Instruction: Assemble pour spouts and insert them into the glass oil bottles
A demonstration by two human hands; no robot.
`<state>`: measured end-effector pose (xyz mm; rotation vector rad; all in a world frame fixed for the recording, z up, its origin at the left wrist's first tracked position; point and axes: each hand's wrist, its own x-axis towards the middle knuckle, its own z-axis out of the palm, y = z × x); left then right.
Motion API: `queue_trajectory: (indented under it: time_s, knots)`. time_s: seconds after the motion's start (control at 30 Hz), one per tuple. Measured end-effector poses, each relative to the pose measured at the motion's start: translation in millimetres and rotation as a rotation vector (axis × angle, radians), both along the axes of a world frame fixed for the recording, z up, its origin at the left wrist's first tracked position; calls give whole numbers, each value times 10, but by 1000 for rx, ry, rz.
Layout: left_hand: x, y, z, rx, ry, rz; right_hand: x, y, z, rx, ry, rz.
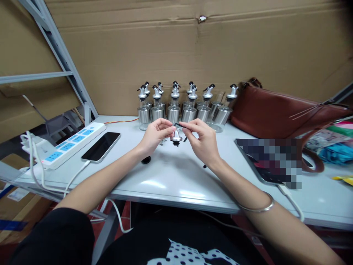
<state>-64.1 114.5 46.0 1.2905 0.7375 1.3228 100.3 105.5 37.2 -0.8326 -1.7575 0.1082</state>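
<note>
Between my hands, above the white table, hangs a silver bottle pourer (176,138) with a black stopper underneath. My left hand (156,137) pinches the top of the pourer with thumb and fingertips. In the fingertips of my right hand (203,141) is the black flip lever (180,125) at the pourer's top. Whether the lever is fixed to the pourer cannot be made out. A black round part (146,160) lies below my left wrist, and a small black piece (204,166) sits by my right wrist.
Behind my hands stand several glass-and-steel oil bottles (173,113), most topped with similar pourers. On the left are a power strip (74,143) and a phone (102,147) with a cable. A tablet (255,162) and a brown leather bag (275,110) occupy the right. Cardboard (138,55) walls the back.
</note>
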Motion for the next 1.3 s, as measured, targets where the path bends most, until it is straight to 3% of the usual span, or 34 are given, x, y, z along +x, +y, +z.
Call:
queue_trajectory:
  time_s: [0.43,0.7,1.3]
  knots:
    - [9,-7,5,-49,-18,-28,-6,-3,3,26,23,-10]
    - [7,-14,20,-38,7,2,-6,0,-8,-1,-60,75]
    - [36,-52,33,-37,-41,22,-33,-36,-3,37,8,53]
